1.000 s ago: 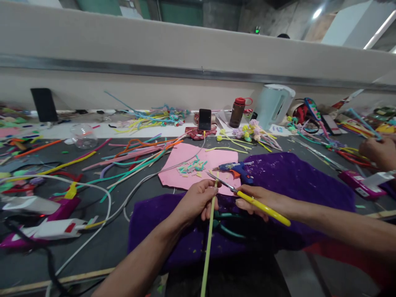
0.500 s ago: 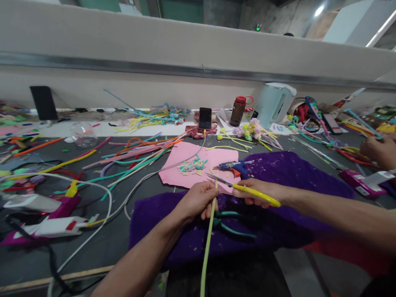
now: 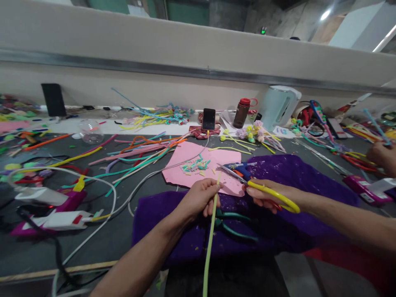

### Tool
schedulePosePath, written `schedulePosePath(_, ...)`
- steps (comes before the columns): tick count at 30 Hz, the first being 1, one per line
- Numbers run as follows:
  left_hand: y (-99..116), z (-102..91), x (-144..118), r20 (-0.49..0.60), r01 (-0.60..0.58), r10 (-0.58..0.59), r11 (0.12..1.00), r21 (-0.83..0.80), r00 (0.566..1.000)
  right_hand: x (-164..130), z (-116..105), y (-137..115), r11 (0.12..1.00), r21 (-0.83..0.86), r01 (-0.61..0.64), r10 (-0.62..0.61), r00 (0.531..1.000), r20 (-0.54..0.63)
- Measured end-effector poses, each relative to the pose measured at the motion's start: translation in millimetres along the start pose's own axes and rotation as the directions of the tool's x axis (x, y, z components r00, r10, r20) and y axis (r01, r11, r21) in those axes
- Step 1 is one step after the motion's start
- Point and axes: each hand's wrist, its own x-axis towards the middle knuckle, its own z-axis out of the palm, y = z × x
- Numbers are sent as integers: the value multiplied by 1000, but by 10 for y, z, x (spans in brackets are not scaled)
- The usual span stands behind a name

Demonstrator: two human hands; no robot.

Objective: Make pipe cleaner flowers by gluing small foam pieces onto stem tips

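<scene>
My left hand (image 3: 206,198) pinches a long pale yellow-green pipe cleaner (image 3: 210,243) near its upper end; the rest hangs down toward me. In my right hand (image 3: 269,196) is a pair of scissors (image 3: 272,194) with a yellow handle. Its blades point up and left, just right of the strip's tip and apart from it. Short cut pieces (image 3: 198,166) in green and yellow lie on a pink sheet (image 3: 176,161). Beyond the blades rests a blue glue gun (image 3: 243,171), partly hidden. Teal-handled pliers (image 3: 236,233) lie below my hands on a purple cloth (image 3: 161,214).
Loose coloured pipe cleaners (image 3: 139,154) spread left of the sheet. A phone (image 3: 208,119), a brown bottle (image 3: 241,113) and a pale blue kettle (image 3: 276,107) stand at the back. White cables (image 3: 114,194) and power strips run left. Another person's hand (image 3: 382,156) is at far right.
My right hand has drawn the scissors rightward, away from the strip, where the blades crossed its tip before. My left hand keeps its pinch. The whole view has shifted slightly.
</scene>
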Motion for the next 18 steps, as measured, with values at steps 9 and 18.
schedulePosePath(9,37,34,-10,-33,-20,19,999,-42,999,-3,245,-9,988,-139,65,-69,997,-22)
schedulePosePath(18,-10,20,6,3,-15,15,999,-28,1000,74,287,9,997,-73,31,-34,999,-41)
